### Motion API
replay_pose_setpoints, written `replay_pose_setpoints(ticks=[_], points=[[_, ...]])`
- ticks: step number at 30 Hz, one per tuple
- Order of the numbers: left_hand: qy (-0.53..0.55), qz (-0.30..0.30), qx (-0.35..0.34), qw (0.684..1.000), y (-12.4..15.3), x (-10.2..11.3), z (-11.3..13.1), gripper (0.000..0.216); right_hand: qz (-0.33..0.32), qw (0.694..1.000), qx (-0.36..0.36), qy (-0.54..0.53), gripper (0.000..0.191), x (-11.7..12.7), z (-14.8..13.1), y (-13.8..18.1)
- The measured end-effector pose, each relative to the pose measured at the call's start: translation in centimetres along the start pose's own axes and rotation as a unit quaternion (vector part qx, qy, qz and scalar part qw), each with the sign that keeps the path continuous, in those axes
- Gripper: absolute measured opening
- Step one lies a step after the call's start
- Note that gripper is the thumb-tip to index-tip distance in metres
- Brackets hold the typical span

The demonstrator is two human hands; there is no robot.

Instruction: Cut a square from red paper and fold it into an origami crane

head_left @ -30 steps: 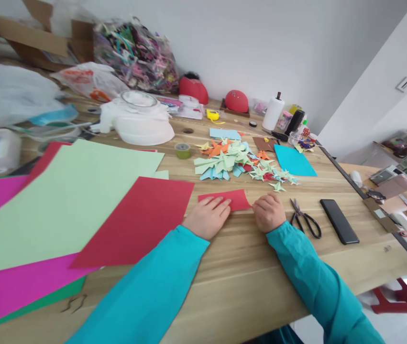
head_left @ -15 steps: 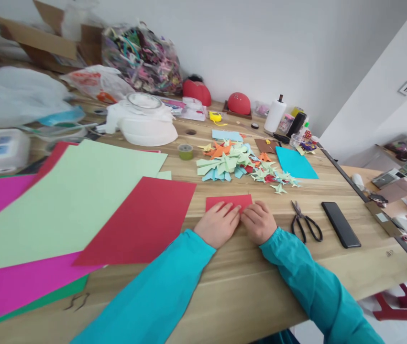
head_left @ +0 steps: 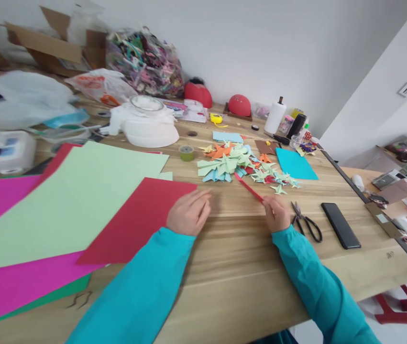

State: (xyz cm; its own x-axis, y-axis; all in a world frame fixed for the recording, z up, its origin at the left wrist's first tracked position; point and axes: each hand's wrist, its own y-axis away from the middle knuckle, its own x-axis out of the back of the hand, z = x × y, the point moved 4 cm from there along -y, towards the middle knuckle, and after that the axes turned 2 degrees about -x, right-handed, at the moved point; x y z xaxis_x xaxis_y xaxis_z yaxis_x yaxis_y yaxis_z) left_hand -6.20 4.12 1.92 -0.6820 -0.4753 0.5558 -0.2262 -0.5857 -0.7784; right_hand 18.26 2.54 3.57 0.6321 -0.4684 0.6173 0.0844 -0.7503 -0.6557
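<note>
My right hand (head_left: 279, 213) pinches a small folded red paper (head_left: 249, 187) by its near end and holds it off the wooden table (head_left: 239, 258), edge-on and slanting toward the pile of folded paper shapes (head_left: 241, 165). My left hand (head_left: 189, 212) hovers with fingers loosely curled beside the corner of a large red sheet (head_left: 137, 222) and holds nothing. Both arms wear teal sleeves. Black scissors (head_left: 305, 222) lie just right of my right hand.
Large light green (head_left: 67, 200), magenta (head_left: 13, 282) and green sheets overlap at the left. A black phone (head_left: 340, 224), a blue sheet (head_left: 294, 163), a green tape roll (head_left: 186, 152), a white container (head_left: 146, 126), bags and boxes crowd the back. A second bench stands at right.
My right hand has lifted the small red paper off the table and moved right. My left hand has let go of it and drawn left to the big red sheet.
</note>
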Motion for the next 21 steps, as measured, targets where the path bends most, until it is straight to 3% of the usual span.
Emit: replay_pose_setpoints(ticks=[2,5,7,9,16,21], points=[[0.135,0.031,0.143,0.98,0.5,-0.8,0.1,0.043,-0.076,0.986,-0.077,-0.125,0.032,-0.8,-0.8,0.4],[0.364,0.003,0.316,0.876,1.0,-2.8,1.2,0.074,-0.103,0.95,-0.172,-0.24,0.033,-1.5,-1.7,1.1],[0.447,-0.014,0.392,0.804,1.2,-3.4,1.9,0.07,-0.1,0.934,-0.203,-0.275,0.035,-1.8,-1.6,1.4],[0.466,-0.016,0.445,0.764,1.3,-3.3,2.2,0.056,-0.096,0.926,-0.228,-0.285,0.035,-2.0,-1.1,1.5],[0.441,-0.021,0.489,0.752,2.1,-3.8,0.9,0.038,-0.093,0.887,-0.324,-0.316,0.037,-2.7,1.0,1.5],[0.419,0.096,0.497,0.753,2.7,-3.7,-1.3,0.043,-0.07,0.867,-0.349,-0.349,0.046,-2.5,1.6,1.5]])
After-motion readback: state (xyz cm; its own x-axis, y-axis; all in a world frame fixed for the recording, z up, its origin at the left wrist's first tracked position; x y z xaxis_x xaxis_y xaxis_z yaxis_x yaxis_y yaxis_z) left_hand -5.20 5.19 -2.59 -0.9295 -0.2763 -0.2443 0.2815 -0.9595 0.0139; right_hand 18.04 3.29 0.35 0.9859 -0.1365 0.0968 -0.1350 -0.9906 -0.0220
